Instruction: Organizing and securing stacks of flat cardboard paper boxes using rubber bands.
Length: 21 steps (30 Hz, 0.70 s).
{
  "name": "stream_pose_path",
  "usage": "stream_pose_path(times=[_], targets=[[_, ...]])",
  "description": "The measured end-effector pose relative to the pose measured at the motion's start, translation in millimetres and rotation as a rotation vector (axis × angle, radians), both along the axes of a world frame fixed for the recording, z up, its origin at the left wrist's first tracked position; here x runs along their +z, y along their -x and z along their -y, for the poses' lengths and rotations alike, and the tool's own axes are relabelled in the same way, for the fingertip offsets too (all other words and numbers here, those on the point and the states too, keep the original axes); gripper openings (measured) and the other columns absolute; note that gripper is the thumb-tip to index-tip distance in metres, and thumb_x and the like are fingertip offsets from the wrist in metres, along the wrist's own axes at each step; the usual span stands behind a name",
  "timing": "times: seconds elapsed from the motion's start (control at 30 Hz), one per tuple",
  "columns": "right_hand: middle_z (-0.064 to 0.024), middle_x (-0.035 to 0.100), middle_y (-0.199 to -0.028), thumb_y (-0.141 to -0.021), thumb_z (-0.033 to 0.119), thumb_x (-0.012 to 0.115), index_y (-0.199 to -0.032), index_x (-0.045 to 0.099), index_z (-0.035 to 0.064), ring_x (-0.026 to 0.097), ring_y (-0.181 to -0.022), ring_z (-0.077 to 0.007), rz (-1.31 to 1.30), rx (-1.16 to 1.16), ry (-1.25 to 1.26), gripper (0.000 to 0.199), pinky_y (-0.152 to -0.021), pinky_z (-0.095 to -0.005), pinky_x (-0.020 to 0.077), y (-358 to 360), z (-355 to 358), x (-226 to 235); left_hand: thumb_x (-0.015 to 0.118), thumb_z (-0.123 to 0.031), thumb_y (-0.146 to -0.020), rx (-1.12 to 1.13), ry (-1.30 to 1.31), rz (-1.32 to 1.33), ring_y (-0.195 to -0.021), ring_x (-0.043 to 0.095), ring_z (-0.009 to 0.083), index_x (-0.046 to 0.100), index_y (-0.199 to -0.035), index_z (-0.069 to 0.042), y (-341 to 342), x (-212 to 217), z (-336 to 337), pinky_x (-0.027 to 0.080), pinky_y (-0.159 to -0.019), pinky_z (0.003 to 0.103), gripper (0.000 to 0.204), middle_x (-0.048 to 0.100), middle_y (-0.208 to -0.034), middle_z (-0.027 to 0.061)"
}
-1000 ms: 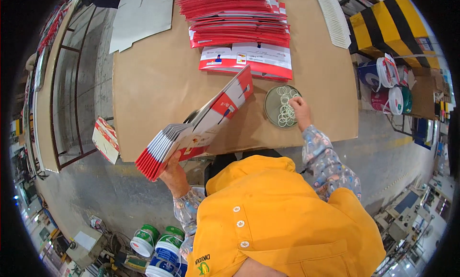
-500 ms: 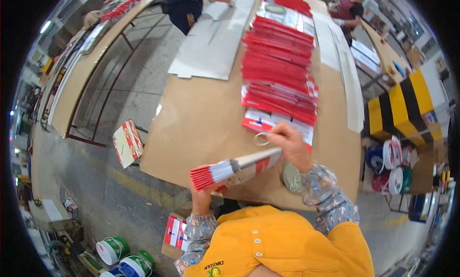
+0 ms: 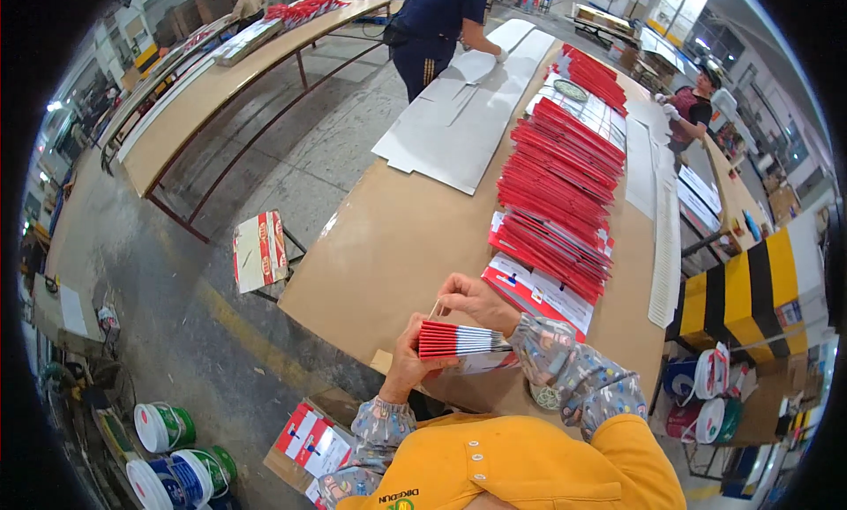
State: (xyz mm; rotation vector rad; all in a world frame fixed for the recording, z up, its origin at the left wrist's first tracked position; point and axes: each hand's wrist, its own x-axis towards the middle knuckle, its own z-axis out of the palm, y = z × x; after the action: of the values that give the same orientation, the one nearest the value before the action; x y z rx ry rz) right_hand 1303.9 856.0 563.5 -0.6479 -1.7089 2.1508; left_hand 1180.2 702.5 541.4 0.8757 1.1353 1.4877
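My left hand [image 3: 408, 358] grips a bundle of folded printed cards [image 3: 459, 341], its red and white folded edges facing up in a fan. Closed in a pinch, my right hand [image 3: 481, 302] holds a thin pale rubber band [image 3: 434, 309] near the bundle's left end, close to the left thumb. The band's lower part is hidden by the bundle and my fingers. Beside my right sleeve lies a heap of rubber bands [image 3: 545, 395], partly covered by the forearm. Just beyond my right hand a long row of red folded cards [image 3: 556, 192] leans across the table.
The brown-topped table [image 3: 353, 263] carries white card sheets [image 3: 468, 113] at its far left. A person [image 3: 437, 33] stands there; another person [image 3: 693, 113] works at the far right. An open carton [image 3: 309, 439] with printed cards sits below my left arm. Buckets [image 3: 168, 426] stand on the floor.
My right hand has moved left with the rubber band, from above the bundle's right part to its left end. The bundle has turned and shifted right, and my view has tilted up.
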Motion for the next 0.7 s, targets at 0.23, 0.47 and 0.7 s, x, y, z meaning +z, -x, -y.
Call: stream_pose_path(times=[0.23,0.47,0.7], targets=[[-0.002,0.057,-0.077,-0.086,0.004,0.053,-0.099,0.055,0.0047,0.051,-0.061,-0.0064,-0.035,0.043,0.266,0.013,-0.054,-0.0193,0.0385,16.3,-6.2,55.5,0.088,-0.025,-0.058,-0.02,-0.12,-0.314,-0.092,0.055,0.0227,0.06,-0.104,-0.005,11.5,-4.4,-8.2,0.045,-0.082,0.032,0.057,0.054,-0.096,0.0066],[-0.0046,0.062,-0.084,-0.088,0.006,0.054,-0.1,0.061,0.0029,0.055,-0.069,-0.01,-0.003,0.474,-0.568,0.014,-0.06,-0.0271,0.0436,33.1,11.0,122.7,0.084,-0.011,-0.062,-0.085,-0.133,-0.014,-0.099,0.055,0.0202,0.06,-0.105,-0.003,11.0,7.8,-22.3,0.045,-0.087,0.031,0.05,0.056,-0.107,0.0067],[-0.0032,0.049,-0.065,-0.07,0.007,0.061,-0.092,0.059,0.0077,0.056,-0.063,-0.0189,-0.056,0.747,-1.609,0.021,-0.058,-0.0332,0.0437,-18.9,48.9,135.5,0.082,-0.006,-0.062,0.007,-0.27,-0.197,-0.095,0.058,0.0192,0.062,-0.105,-0.003,15.8,12.9,-21.6,0.046,-0.086,0.032,0.047,0.058,-0.102,0.0063]])
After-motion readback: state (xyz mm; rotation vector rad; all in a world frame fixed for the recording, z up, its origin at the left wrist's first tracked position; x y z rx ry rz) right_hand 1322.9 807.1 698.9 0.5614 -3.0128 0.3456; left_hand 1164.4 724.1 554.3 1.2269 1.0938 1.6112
